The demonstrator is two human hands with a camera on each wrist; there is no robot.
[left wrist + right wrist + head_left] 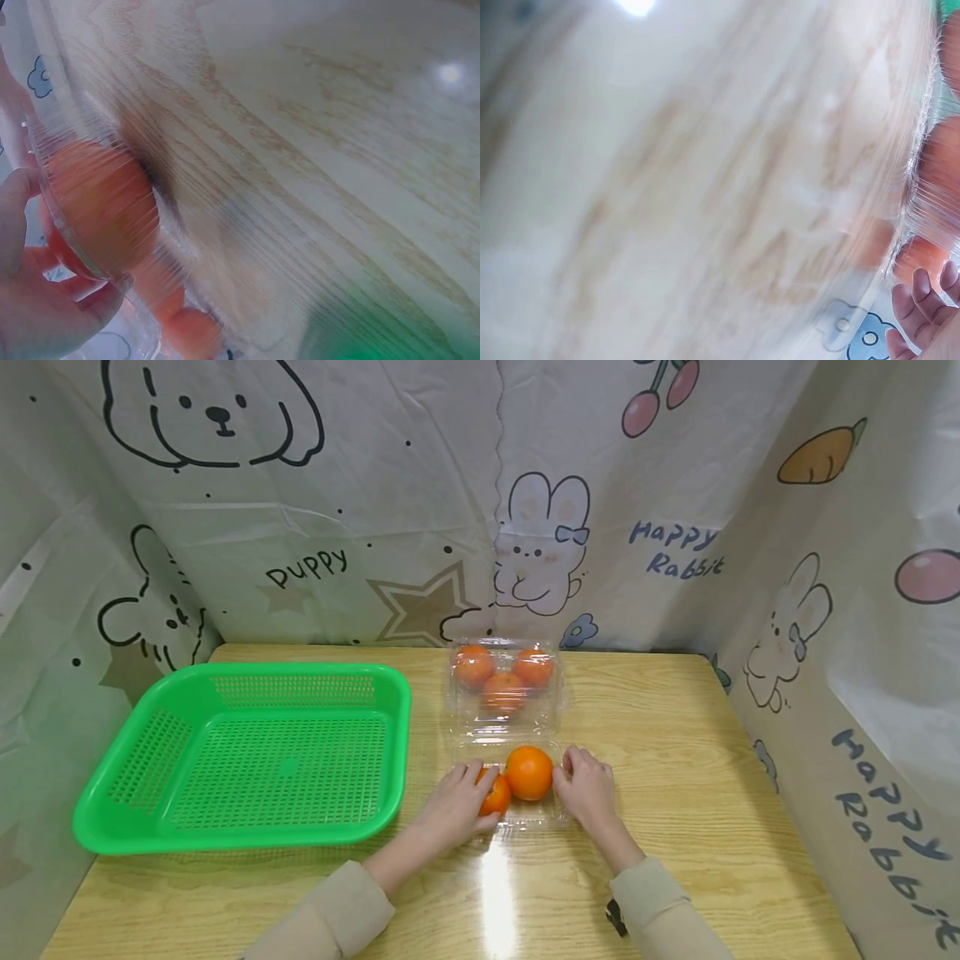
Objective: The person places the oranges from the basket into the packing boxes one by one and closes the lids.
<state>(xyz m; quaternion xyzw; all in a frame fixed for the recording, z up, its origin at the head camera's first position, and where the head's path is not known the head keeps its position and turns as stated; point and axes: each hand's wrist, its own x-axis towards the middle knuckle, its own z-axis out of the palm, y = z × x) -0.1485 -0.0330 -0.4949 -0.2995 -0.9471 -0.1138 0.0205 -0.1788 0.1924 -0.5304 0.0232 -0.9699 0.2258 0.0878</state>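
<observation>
An open clear plastic clamshell box [528,814] lies on the table, its base toward me and its raised lid part behind. Two oranges sit in the near half: a left orange [497,797] partly hidden by my left hand [453,802], and a right orange [529,773]. My left hand grips the left orange, thumb on the near side and fingers over the far side; the left wrist view shows the orange [101,206] behind the box wall. Fingers loosely bent, my right hand [588,789] rests at the box's right edge, fingertips close beside the right orange.
Behind stands a clear box [506,727] with three reddish-orange fruits [504,693] in it. A large green plastic basket [405,735] occupies the table's left side. Printed cloth walls [420,510] enclose the wooden table [675,752]. A small black object [616,917] lies by the right sleeve.
</observation>
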